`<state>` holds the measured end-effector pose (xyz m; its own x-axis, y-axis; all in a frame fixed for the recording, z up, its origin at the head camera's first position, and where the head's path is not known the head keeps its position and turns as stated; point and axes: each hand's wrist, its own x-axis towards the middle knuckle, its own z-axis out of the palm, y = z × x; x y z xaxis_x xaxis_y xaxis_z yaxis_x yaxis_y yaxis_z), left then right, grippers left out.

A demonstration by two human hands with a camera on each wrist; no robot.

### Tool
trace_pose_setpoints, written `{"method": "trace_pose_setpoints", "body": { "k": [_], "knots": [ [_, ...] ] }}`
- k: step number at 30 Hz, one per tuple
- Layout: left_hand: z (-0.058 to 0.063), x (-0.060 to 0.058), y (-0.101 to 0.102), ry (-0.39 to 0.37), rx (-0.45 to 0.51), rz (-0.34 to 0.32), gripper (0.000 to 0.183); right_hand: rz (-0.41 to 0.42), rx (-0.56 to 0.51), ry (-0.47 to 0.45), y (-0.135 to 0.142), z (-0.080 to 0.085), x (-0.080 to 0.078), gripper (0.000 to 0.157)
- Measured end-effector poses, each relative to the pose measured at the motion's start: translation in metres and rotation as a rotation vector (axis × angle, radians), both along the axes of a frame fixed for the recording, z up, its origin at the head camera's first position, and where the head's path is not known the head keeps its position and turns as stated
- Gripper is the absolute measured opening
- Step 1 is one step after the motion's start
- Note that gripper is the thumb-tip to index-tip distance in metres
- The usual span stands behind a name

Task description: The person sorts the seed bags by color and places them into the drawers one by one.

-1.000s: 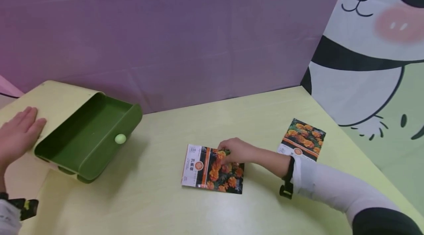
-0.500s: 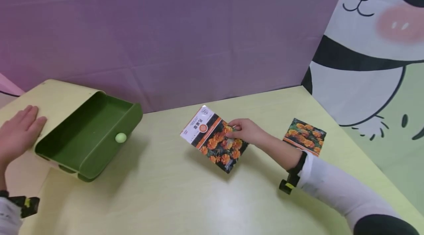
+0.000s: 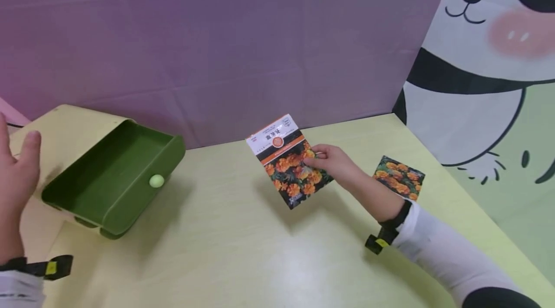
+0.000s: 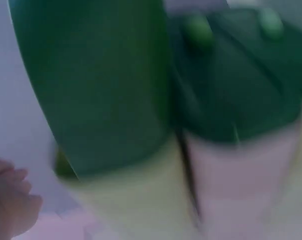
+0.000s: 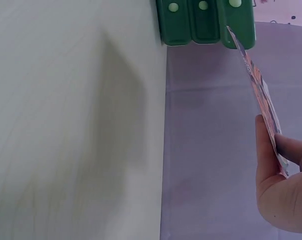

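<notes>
Between the thumb and fingers of my right hand [image 3: 336, 164] is a seed packet [image 3: 282, 167] with orange marigolds printed on it. It is raised above the table, its white end pointing away, and it appears nearly edge-on in the right wrist view. My left hand [image 3: 16, 170] is spread at the left edge of the head view, beside the cream cabinet [image 3: 71, 137], and holds nothing. The cabinet's top green drawer [image 3: 143, 204] is pulled out and bare inside, with a pale round knob [image 3: 156, 181] on its front. The left wrist view is blurred.
A second marigold packet [image 3: 400, 177] lies flat at the table's right side, partly hidden by the right forearm. Two lower green drawers [image 5: 205, 30] are pushed in below the top one. A purple cloth [image 3: 243, 57] hangs along the table's back edge.
The right hand has lifted the seed packet off the table, moving it up and away while turning its white end toward the back. The left hand has come off the cabinet top, fingers now pointing up.
</notes>
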<state>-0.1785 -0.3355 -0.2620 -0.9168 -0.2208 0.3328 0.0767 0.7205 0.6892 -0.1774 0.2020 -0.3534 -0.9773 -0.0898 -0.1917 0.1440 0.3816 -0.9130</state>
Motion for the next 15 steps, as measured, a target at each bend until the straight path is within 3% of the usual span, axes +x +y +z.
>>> {"method": "trace_pose_setpoints", "body": {
  "k": [2,4,7,9,11,13,15],
  "knots": [
    [0.008,0.012,0.031,0.086,0.062,0.035,0.063,-0.010,-0.027,0.000,-0.001,0.001,0.001,0.041],
    [0.009,0.022,0.062,0.209,0.090,0.017,0.061,-0.021,-0.060,-0.002,-0.002,0.003,0.001,0.039],
    [-0.002,0.032,0.107,0.394,0.223,-0.114,0.061,-0.049,-0.118,-0.008,-0.005,0.004,0.002,0.038],
    [-0.014,0.036,0.136,0.467,0.379,-0.255,0.062,-0.066,-0.156,-0.013,-0.008,0.005,0.003,0.039],
    [-0.027,0.041,0.163,0.471,0.540,-0.399,0.062,-0.085,-0.189,-0.015,-0.011,0.006,0.003,0.040],
    [-0.038,0.048,0.187,0.381,0.674,-0.479,0.062,-0.090,-0.222,-0.008,-0.013,0.006,0.005,0.042],
    [-0.049,0.054,0.207,0.239,0.745,-0.506,0.061,-0.093,-0.251,0.002,-0.014,0.005,0.008,0.041]
  ]
}}
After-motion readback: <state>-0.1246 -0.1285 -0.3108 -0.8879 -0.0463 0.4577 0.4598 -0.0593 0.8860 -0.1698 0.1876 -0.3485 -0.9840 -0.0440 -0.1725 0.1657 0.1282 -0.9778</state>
